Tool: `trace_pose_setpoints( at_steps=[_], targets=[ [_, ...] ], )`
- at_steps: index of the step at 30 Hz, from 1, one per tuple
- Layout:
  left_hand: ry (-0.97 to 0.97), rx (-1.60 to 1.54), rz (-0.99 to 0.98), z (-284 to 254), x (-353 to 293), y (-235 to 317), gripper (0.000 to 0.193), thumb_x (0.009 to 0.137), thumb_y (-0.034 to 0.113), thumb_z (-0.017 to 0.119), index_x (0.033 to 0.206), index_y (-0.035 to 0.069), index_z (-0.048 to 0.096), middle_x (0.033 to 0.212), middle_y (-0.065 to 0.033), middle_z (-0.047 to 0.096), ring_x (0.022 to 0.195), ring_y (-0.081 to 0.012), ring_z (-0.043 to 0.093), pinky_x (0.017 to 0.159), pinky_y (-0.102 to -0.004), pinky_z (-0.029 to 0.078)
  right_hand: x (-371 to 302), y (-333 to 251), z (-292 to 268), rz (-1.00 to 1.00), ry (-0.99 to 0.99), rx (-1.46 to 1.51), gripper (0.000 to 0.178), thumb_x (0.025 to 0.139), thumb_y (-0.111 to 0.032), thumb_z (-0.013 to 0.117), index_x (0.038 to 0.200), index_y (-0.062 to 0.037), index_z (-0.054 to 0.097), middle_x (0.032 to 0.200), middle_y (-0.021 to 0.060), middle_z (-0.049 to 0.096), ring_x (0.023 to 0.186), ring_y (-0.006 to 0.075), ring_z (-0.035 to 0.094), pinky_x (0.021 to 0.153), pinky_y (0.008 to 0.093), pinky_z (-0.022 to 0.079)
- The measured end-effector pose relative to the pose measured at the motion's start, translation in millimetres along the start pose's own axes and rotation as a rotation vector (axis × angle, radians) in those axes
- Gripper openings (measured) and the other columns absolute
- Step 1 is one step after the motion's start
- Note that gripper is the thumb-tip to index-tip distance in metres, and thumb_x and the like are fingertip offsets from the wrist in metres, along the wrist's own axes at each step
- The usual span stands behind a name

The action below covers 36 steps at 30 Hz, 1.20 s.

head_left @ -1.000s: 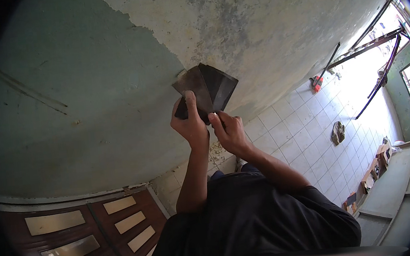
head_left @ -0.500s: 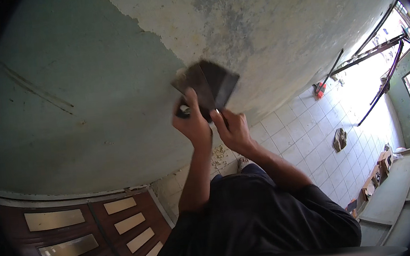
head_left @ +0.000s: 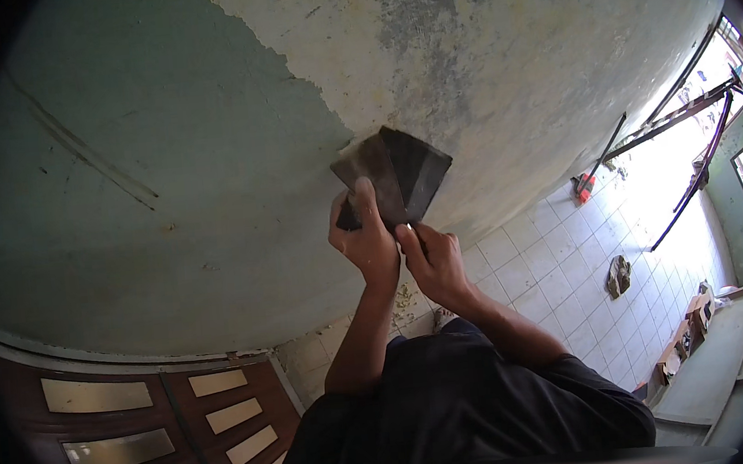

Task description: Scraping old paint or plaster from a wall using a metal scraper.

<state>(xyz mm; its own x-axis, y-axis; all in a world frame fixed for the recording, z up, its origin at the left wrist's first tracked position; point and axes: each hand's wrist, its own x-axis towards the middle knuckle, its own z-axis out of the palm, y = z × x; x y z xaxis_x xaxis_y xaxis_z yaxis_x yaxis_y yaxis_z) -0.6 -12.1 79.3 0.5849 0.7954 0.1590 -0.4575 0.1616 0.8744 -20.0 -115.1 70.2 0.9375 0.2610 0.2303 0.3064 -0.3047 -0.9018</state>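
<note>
Two dark, flat, flaring blades overlap in front of the wall, like wide putty knives. My left hand (head_left: 367, 243) is closed round the left putty knife (head_left: 376, 163), its thumb lying up along the blade. Beside it, my right hand (head_left: 436, 266) is closed at the narrow lower end of the right putty knife (head_left: 422, 174); the handles are mostly hidden by my fingers. Behind the blades, the wall carries green paint (head_left: 177, 134) on the left and a bare, blotchy grey patch (head_left: 426, 42) on the right, meeting at a ragged edge. Whether the blades touch the wall I cannot tell.
Below the wall runs a white tiled floor (head_left: 561, 277) with paint flakes (head_left: 408, 301) near my feet. A brown wooden door (head_left: 176, 426) is at lower left. To the right lie a crumpled item (head_left: 618, 277), a red object (head_left: 584, 185) and dark poles (head_left: 693, 167).
Both hands and the putty knives sit slightly lower and further right in the picture, and the blades are less blurred. The wall has shifted in view too. Both grips stay closed.
</note>
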Motion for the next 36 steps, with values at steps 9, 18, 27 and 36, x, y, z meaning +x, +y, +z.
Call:
trace_pose_setpoints(
  at_steps=[9, 18, 27, 36],
  targets=[
    [-0.012, 0.045, 0.141, 4.5, 9.7, 18.6, 0.029, 0.097, 0.02, 0.074, 0.093, -0.008, 0.068, 0.086, -0.0043, 0.068, 0.079, -0.0097, 0.058, 0.07, -0.0262, 0.048, 5.9, -27.6, -9.1, -0.038, -0.018, 0.003, 0.037, 0.102, -0.023, 0.061, 0.078, 0.0052, 0.059, 0.061, 0.0254, 0.056, 0.059, 0.0441, 0.063, 0.052, 0.044, 0.045],
    [-0.017, 0.036, 0.152, 17.4, 18.8, 47.4, 0.038, 0.098, 0.027, 0.071, 0.093, -0.01, 0.068, 0.084, -0.0047, 0.067, 0.076, -0.0098, 0.056, 0.068, -0.0281, 0.047, 15.8, -57.2, -16.9, -0.09, 0.009, -0.011, 0.039, 0.102, -0.025, 0.061, 0.077, 0.0061, 0.06, 0.06, 0.025, 0.055, 0.055, 0.0403, 0.063, 0.052, 0.0434, 0.045],
    [-0.018, -0.047, 0.175, 31.4, 25.5, 69.9, 0.033, 0.1, 0.022, 0.069, 0.088, -0.01, 0.066, 0.082, -0.0029, 0.066, 0.075, -0.0085, 0.054, 0.067, -0.0278, 0.046, 26.4, -83.8, -19.4, -0.121, 0.032, -0.006, 0.041, 0.102, -0.027, 0.061, 0.077, 0.0058, 0.061, 0.06, 0.0254, 0.055, 0.054, 0.0397, 0.062, 0.052, 0.0427, 0.044],
    [0.026, -0.029, 0.188, 46.2, 29.9, 101.9, 0.037, 0.1, 0.027, 0.069, 0.091, -0.009, 0.068, 0.085, -0.0036, 0.068, 0.078, -0.0095, 0.056, 0.068, -0.0289, 0.048, 34.9, -109.8, -23.5, -0.171, 0.088, -0.059, 0.042, 0.101, -0.028, 0.063, 0.076, 0.0047, 0.06, 0.061, 0.0262, 0.055, 0.052, 0.0423, 0.058, 0.052, 0.0425, 0.045]
  ],
)
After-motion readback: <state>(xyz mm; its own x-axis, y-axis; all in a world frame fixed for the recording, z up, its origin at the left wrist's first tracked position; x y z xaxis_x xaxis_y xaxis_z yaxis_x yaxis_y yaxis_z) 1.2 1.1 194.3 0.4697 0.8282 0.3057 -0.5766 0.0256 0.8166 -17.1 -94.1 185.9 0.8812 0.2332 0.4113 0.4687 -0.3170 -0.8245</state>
